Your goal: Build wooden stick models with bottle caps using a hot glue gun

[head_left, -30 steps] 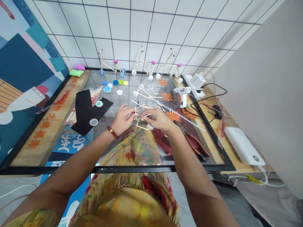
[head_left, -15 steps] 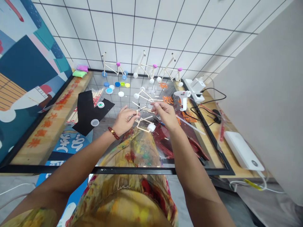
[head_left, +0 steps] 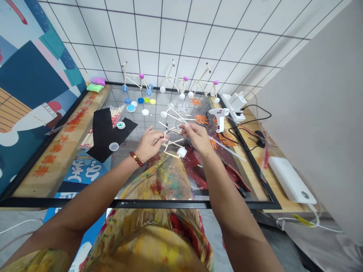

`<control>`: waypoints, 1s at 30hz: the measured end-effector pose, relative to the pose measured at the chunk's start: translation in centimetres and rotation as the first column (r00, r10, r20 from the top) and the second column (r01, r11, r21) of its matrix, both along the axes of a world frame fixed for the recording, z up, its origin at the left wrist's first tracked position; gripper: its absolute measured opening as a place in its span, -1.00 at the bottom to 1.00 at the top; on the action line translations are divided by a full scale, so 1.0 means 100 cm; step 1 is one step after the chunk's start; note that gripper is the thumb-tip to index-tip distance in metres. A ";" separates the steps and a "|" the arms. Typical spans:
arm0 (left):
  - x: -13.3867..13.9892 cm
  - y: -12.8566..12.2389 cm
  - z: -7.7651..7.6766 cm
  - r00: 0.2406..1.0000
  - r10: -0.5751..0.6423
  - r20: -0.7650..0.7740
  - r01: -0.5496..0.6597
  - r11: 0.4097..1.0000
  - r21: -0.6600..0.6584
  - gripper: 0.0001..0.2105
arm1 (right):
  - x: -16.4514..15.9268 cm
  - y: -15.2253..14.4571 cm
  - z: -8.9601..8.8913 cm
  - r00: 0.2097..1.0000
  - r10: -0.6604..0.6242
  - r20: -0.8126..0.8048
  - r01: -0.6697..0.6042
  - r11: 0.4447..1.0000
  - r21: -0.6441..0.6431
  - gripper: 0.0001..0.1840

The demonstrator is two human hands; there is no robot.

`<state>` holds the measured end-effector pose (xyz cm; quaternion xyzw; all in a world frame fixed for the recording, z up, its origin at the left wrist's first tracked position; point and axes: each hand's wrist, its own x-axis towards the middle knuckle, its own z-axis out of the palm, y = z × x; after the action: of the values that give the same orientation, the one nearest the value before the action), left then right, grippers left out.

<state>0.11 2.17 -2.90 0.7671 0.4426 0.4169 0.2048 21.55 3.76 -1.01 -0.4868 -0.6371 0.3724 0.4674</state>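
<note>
My left hand [head_left: 151, 144], with a beaded bracelet at the wrist, pinches a short pale stick [head_left: 165, 135] upright between thumb and fingertips. Across from it, my right hand [head_left: 195, 136] has thumb and forefinger pressed together; what they hold, if anything, is too small to make out. Just below both hands lies a small frame of pale sticks [head_left: 170, 153] with a white bottle cap [head_left: 182, 152] on its right end. Beyond the hands rests another stick frame [head_left: 176, 112] with white caps [head_left: 163, 114]. Loose sticks lie between the hands, partly covered by the fingers.
Three stick models with caps and pink blobs [head_left: 185, 78] stand along the back edge. Coloured caps [head_left: 141, 101] and black sheet [head_left: 107, 130] lie left. A glue gun [head_left: 219, 118], power strip [head_left: 231, 107], cables and a white power bank [head_left: 292, 180] are right.
My right hand has shifted very slightly down and left. My left hand keeps its pinch on the short stick, almost unmoved.
</note>
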 end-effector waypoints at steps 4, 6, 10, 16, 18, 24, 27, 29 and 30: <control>0.000 0.000 0.000 1.000 -0.001 -0.005 0.000 1.000 -0.013 -0.85 | 0.000 0.001 -0.002 1.000 -0.004 -0.001 0.004 1.000 -0.006 -0.33; -0.001 0.000 0.000 1.000 -0.010 0.009 0.010 1.000 -0.005 -0.85 | 0.000 0.001 -0.003 1.000 -0.001 -0.002 0.001 1.000 -0.007 -0.33; -0.001 -0.001 0.001 1.000 -0.019 0.016 0.020 1.000 -0.012 -0.84 | -0.001 0.001 -0.004 1.000 0.002 0.002 -0.002 1.000 -0.013 -0.34; 0.000 -0.001 0.002 1.000 -0.010 0.021 0.011 1.000 -0.026 -0.85 | -0.001 0.001 -0.004 1.000 0.000 0.008 0.000 1.000 -0.017 -0.35; 0.000 -0.001 0.001 1.000 -0.013 0.026 0.014 1.000 -0.022 -0.85 | -0.001 0.001 -0.005 1.000 -0.003 0.013 0.003 1.000 -0.015 -0.35; -0.001 -0.001 0.000 0.999 -0.024 0.040 0.024 1.000 -0.001 -0.84 | -0.002 0.001 -0.005 1.000 -0.002 0.013 0.002 1.000 -0.016 -0.36; -0.001 -0.001 0.001 1.000 -0.020 0.021 0.020 1.000 0.000 -0.84 | -0.002 0.001 -0.005 1.000 0.002 0.007 -0.002 1.000 -0.021 -0.36; -0.001 -0.001 0.001 1.000 -0.020 0.009 0.020 1.000 0.003 -0.83 | -0.001 0.001 -0.004 1.000 0.001 0.008 -0.001 1.000 -0.020 -0.36; -0.001 -0.002 0.001 1.000 -0.021 0.005 0.021 1.000 0.005 -0.84 | -0.001 0.000 -0.003 1.000 0.001 0.008 -0.001 1.000 -0.019 -0.36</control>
<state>-0.03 2.01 -2.84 0.7710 0.4330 0.4179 0.2085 21.42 3.80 -1.31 -0.4925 -0.6356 0.3766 0.4601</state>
